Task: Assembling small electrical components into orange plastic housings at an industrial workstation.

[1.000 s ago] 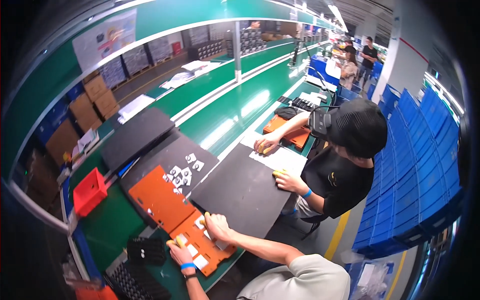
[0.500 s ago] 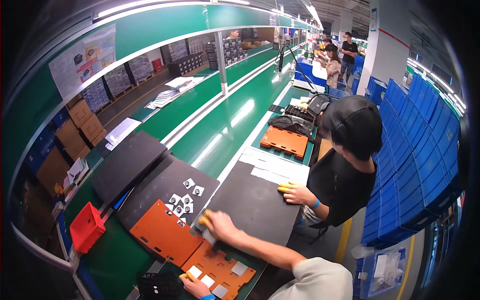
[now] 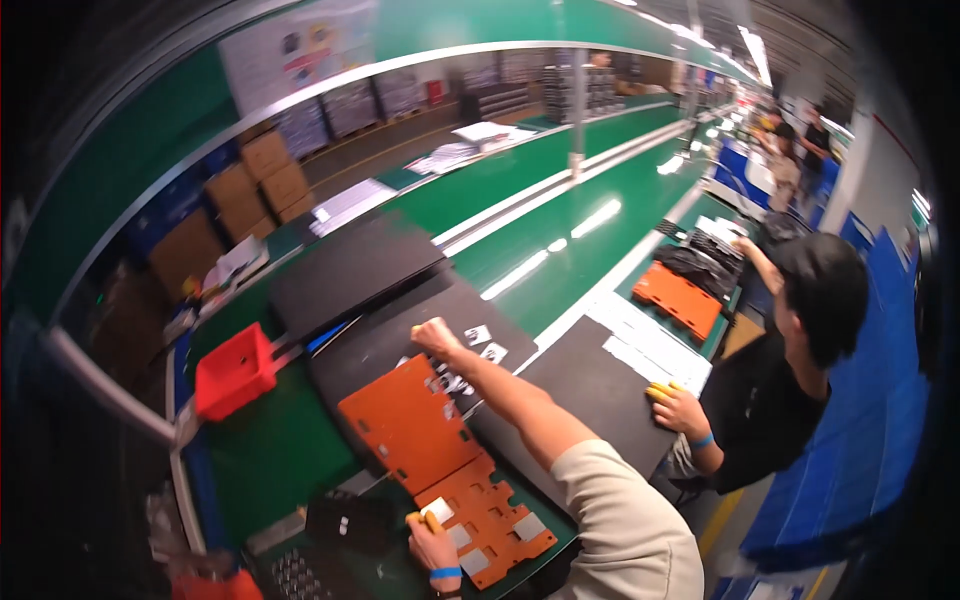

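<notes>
Right hand (image 3: 437,338) moved from near orange plate (image 3: 482,512) far to small white parts (image 3: 478,336), fingers closed; left hand (image 3: 432,535) still pinching plate edge.

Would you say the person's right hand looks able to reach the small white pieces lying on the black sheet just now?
Probably yes. The right hand is stretched out over the black sheet, right beside the small white pieces, and nothing stands between them. The flat orange plastic plate lies nearer the person, under the forearm, not across the way.
</notes>
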Tool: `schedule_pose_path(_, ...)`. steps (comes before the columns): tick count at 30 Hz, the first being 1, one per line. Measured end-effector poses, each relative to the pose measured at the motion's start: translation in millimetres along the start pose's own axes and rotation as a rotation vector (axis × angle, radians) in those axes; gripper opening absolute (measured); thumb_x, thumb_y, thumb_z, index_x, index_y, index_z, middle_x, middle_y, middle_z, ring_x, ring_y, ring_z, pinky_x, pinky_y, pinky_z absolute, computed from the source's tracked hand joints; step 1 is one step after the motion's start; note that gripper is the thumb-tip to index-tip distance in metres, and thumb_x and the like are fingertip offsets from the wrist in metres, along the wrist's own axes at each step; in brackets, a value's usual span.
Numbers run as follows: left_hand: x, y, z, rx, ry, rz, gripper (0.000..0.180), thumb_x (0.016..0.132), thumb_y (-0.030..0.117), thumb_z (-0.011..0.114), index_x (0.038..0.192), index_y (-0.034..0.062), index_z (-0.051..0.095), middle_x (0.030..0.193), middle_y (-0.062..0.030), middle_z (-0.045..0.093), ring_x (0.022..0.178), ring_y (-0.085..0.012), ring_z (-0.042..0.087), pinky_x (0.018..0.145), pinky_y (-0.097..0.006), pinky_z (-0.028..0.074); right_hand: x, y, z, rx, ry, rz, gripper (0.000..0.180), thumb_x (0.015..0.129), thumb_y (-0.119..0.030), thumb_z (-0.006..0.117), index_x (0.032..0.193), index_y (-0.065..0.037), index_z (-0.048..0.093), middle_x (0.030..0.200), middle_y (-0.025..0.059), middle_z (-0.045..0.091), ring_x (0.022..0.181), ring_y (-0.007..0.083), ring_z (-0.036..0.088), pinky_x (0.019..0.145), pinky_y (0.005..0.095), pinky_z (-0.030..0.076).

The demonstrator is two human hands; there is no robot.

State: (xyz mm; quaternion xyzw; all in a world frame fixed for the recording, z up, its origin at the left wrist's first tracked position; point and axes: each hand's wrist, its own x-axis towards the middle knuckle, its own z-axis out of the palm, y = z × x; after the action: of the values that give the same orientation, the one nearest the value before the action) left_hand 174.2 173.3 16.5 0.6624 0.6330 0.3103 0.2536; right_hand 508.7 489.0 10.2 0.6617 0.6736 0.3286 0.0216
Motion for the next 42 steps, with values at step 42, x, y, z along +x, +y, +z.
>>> schedule_pose_path(42, 341, 22, 49, 0.471, 0.097, 0.343, 0.016, 0.094, 0.019, 0.052, 0.099, 0.0045, 0.056, 0.083, -0.0231, 0.071, 0.081, -0.0423, 0.07, 0.07, -0.052, 0.056, -364, 48, -237, 1.684, 0.296, 1.167, 0.021, 0.1, -0.012, 0.055, 0.106, 0.001, 0.072, 0.068, -0.0006, 0.056, 0.056, 0.0072, 0.051, 0.049, 0.0247, 0.04)
